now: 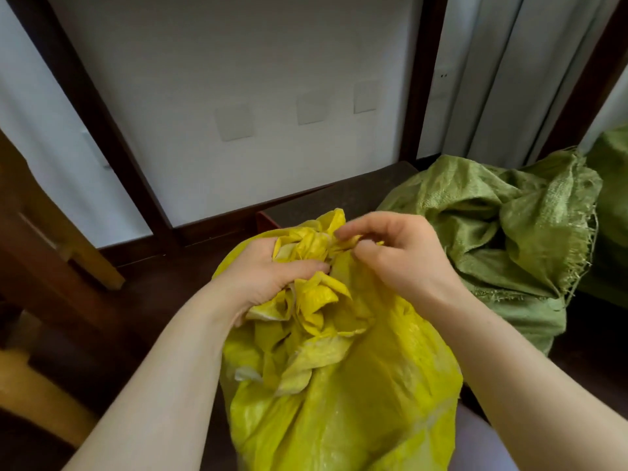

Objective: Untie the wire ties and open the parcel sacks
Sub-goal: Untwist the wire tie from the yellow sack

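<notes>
A yellow woven parcel sack stands in front of me, its mouth bunched into a crumpled neck. My left hand grips the gathered neck from the left, thumb laid across the folds. My right hand pinches the bunched fabric at the top right of the neck with curled fingers. No wire tie shows; the hands and folds hide that spot.
A green woven sack lies slumped to the right on the dark floor, its frayed mouth loose. A dark low box sits behind the yellow sack. Wooden furniture stands at the left. A white wall and curtain are behind.
</notes>
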Motion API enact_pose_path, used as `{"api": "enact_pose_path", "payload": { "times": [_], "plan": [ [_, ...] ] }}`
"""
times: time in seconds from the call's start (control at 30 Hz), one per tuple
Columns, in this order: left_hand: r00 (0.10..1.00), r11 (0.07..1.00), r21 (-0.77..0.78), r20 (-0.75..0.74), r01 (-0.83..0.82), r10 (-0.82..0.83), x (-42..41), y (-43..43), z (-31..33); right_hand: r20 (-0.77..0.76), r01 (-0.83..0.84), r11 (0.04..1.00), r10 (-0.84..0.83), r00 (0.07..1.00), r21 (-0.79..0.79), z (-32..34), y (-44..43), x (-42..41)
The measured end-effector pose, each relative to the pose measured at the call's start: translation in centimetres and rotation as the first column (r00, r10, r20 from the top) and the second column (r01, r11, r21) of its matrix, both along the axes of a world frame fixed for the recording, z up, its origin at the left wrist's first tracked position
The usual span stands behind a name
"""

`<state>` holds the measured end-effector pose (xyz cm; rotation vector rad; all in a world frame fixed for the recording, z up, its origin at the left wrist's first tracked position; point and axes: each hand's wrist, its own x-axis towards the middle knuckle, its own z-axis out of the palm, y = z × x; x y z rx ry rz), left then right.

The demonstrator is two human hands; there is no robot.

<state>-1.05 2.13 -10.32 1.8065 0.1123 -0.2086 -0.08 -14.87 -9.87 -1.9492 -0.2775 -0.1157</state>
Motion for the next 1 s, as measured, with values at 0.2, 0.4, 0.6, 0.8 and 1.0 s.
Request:
{"api": "enact_pose_path", "payload": {
  "times": [0.2, 0.4, 0.6, 0.8, 1.0],
  "plan": [
    [0.996, 0.996, -0.069, 0.083, 0.051, -0.045, 0.1, -0.7, -0.6, 0.018, -0.204, 0.944, 0.216, 0.976, -0.258, -0.6, -0.6, 1.0],
    [0.987, 0.994, -0.087, 0.154, 0.06, -0.046, 0.0, -1.2, -1.0, 0.031, -0.121, 0.983, 0.127, 0.991, -0.138, -1.2, -1.4, 1.0],
    [0.98, 0.991, -0.107, 0.188, 0.081, -0.06, -0.4, -1.3, -1.1, -0.004, -0.149, 0.989, 0.149, 0.989, 0.023, -1.6, -2.0, 0.7],
    [0.981, 0.988, -0.11, 0.173, 0.108, -0.088, -0.4, -1.6, -1.0, -0.097, -0.042, 0.997, 0.048, 0.994, 0.059, -1.4, -1.4, 0.8],
    [0.98, 0.988, -0.108, 0.176, 0.114, -0.094, -0.6, -1.8, -1.0, -0.222, -0.016, 0.991, 0.046, 0.974, 0.136, -0.7, -1.7, 0.6]
  ]
}}
